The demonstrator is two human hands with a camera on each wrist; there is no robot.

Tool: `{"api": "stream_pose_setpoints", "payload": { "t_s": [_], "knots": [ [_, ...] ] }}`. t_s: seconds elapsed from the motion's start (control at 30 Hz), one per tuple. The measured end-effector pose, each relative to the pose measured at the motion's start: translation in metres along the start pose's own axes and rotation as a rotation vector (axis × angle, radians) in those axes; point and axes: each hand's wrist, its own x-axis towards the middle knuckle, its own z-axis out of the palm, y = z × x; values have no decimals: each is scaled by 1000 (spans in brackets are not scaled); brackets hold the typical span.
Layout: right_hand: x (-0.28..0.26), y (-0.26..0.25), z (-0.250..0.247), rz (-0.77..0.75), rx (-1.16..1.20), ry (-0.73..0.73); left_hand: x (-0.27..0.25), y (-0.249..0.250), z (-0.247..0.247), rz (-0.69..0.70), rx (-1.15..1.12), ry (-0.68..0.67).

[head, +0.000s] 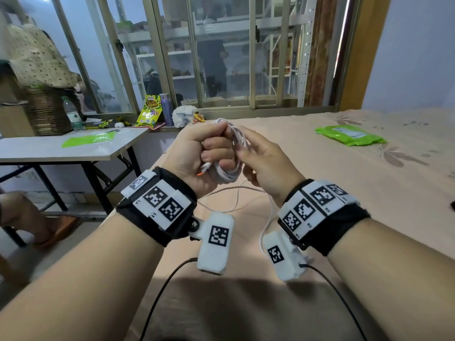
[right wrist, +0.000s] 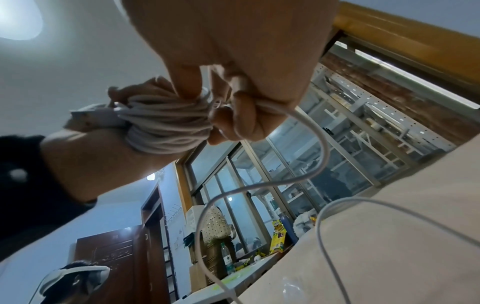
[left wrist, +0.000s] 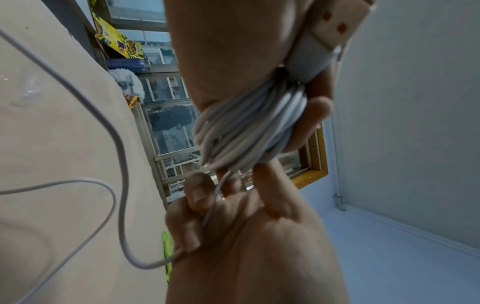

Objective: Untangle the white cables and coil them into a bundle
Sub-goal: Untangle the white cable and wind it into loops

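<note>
White cables [head: 227, 168], already wound into a thick bundle of loops, sit in the air above a bed [head: 369, 193], clamped in the left hand [head: 197, 153], whose fingers curl tightly around the turns so that the coil cannot spring open. An orange-tipped plug [head: 200, 173] pokes out of the coil just beside the left palm. Against the bundle on its far side, the right hand [head: 261, 161] pinches the loose tail [right wrist: 306, 127] between curled fingers, apparently feeding it around the coil as the next turn. From that grip the unwound length drops below the bundle and trails in slack curves across the bed's pink sheet, kept loose, it seems, so it can be drawn up without snagging. By this showing the untangling looks largely done, with the last stretch of cable yet to be wound on. Both wrists wear black straps with white marker blocks. Beyond the bundle, a green packet [head: 349, 135] lies on the bed, well apart. To the bundle's left, a folding table [head: 37, 153] carries a bottle [head: 72, 114] and a yellow snack bag [head: 150, 112] near the window.
</note>
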Motion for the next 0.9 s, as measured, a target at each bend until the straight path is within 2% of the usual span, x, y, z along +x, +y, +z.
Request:
{"api": "stream_pose_setpoints", "payload": {
  "t_s": [0.1,0.17,0.23,0.3,0.37,0.5,0.6,0.7,0.8,0.9],
  "knots": [
    [2,-2,6,20,96,-32,-2,3,4,-9,10,-3],
    [1,-8,5,48,96,15,-2,5,5,-19,13,-6],
    [1,-10,4,32,3,106,-3,8,4,-12,0,0],
    [2,-4,8,-36,-251,160,-2,9,5,23,-38,11],
    [0,2,15,-64,-436,174,-1,9,8,77,-84,22],
    [-5,9,19,61,-438,122,5,11,14,252,-162,95],
    [-10,3,23,82,-495,34,11,9,19,384,-127,178],
    [-12,-5,21,93,-559,-6,18,4,17,487,53,241],
    [-15,-9,15,80,-579,-52,21,3,4,582,437,283],
    [-17,-17,10,56,-500,-79,16,0,-10,537,767,332]
  ]
}}
